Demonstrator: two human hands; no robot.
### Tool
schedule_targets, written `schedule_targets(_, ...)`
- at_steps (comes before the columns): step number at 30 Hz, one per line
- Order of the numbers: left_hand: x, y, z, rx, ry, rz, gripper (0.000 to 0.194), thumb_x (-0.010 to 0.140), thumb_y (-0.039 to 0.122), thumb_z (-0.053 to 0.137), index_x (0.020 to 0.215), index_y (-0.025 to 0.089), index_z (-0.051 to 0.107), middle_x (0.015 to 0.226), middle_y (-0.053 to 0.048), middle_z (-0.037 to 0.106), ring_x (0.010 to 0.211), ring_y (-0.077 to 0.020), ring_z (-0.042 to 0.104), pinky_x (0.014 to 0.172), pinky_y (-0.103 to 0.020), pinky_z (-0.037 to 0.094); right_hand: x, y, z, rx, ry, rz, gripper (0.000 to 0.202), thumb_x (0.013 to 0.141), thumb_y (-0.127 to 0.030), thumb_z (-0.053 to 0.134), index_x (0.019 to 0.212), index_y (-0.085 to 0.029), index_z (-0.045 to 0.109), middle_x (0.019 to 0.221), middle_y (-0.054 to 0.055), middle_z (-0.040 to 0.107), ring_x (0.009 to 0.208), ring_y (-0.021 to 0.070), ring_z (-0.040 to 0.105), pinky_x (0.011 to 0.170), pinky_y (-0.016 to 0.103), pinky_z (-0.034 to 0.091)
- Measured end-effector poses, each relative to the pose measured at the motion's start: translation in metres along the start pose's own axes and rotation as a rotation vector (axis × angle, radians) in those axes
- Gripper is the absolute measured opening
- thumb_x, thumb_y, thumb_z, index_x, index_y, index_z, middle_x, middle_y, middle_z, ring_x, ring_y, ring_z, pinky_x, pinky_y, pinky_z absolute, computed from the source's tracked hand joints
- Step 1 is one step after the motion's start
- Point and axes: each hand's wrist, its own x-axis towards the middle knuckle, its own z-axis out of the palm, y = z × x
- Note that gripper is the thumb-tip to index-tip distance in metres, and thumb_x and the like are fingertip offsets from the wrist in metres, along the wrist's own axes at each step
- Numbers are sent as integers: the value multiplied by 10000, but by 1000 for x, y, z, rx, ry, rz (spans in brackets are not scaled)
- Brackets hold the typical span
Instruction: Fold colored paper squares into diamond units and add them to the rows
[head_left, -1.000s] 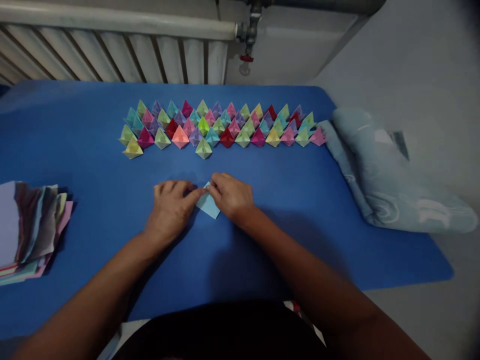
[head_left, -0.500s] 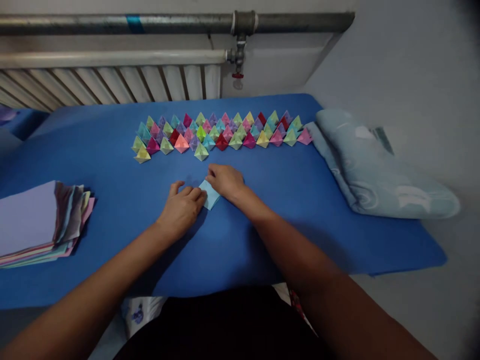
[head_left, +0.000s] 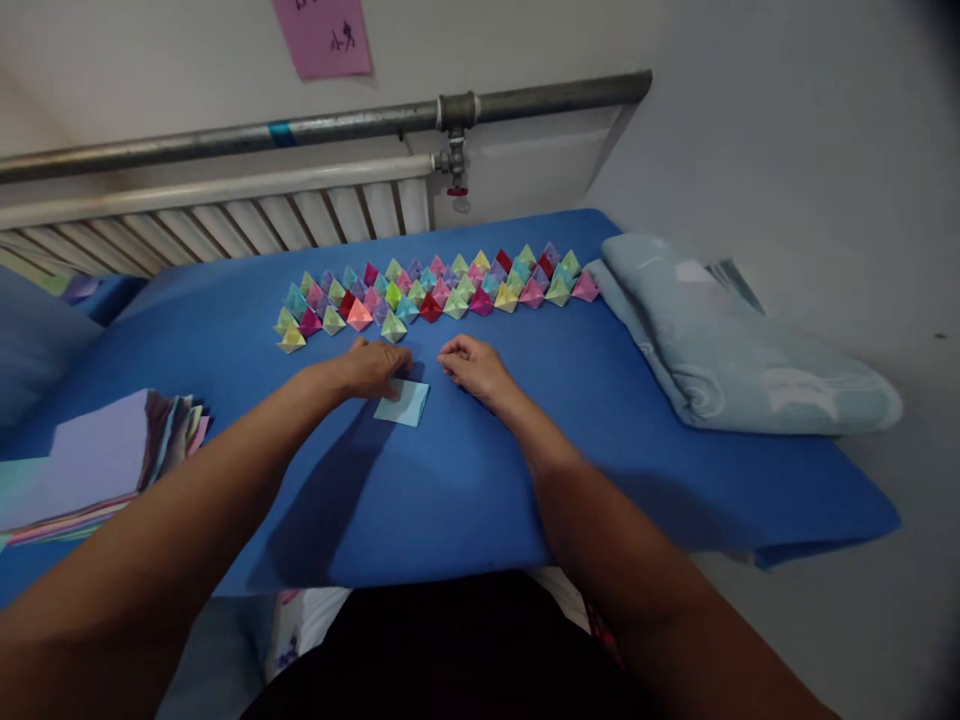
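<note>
A light blue square of folded paper lies on the blue cloth in front of me. My left hand reaches over its far left edge, with the thumb down on the paper and the fingers stretched out beyond it. To the right of the paper and apart from it, my right hand hovers low with curled fingers and nothing visible in them. Beyond both hands stand several rows of small folded paper pieces in many colours, and a pale green one sits nearest to my left fingers.
At the left is a stack of coloured paper sheets, lilac on top. A folded grey-green blanket rests along the right side by the wall. Behind the blue surface run a white radiator and a metal pipe with a valve.
The paper's outline has turned from a diamond to a squarer shape. My right hand has come off it to the right, while my left hand has moved to its far edge. The view has tilted up.
</note>
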Motion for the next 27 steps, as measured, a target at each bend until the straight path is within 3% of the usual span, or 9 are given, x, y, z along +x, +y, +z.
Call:
schedule_targets(3,-2,-11,-1,-212,-52,-103,230,492,242,784,661,199,634,599,26,581,723,-211,565,707,-307,338,1,-2,-1,31,-22,25,23,755,-184,574,744,-194,556,592,-64,536,493,74,452,501,188,356)
schedule_targets(6,-17,-20,5,-495,-45,-186,258,453,312,797,517,193,577,492,43,510,600,-169,518,622,-281,349,1,-3,-2,61,-19,48,33,757,-175,572,738,-193,554,591,-66,527,496,73,455,503,186,357)
schedule_targets(8,-31,-21,13,-709,51,-230,313,472,416,791,540,196,579,534,35,543,593,-154,518,599,-273,380,-1,-6,0,82,-12,62,58,767,-198,578,717,-190,550,602,-56,531,511,76,471,501,187,357)
schedule_targets(12,-55,-11,37,-1108,379,-293,443,525,575,745,631,183,569,646,-10,602,588,-137,551,578,-272,440,-13,-13,12,133,-81,84,231,813,-398,583,753,-177,610,740,15,636,588,107,550,496,206,387)
schedule_targets(15,-61,2,53,-1333,568,-319,475,499,559,796,637,168,566,609,0,592,540,-113,543,543,-252,441,-25,-18,28,199,-164,76,304,780,-476,620,801,-175,652,771,27,655,660,121,573,528,208,407)
schedule_targets(18,-62,17,64,-1501,676,-321,462,485,506,843,672,156,607,617,19,596,548,-102,560,531,-230,445,-33,-20,43,271,-187,75,273,717,-439,679,763,-171,650,706,-7,623,652,109,547,559,210,394)
schedule_targets(27,-66,42,75,-1700,731,-283,367,515,376,886,625,145,623,581,39,586,532,-81,547,525,-208,438,-38,-21,53,405,-110,149,168,661,-322,672,698,-163,635,673,-19,633,618,110,553,582,226,399)
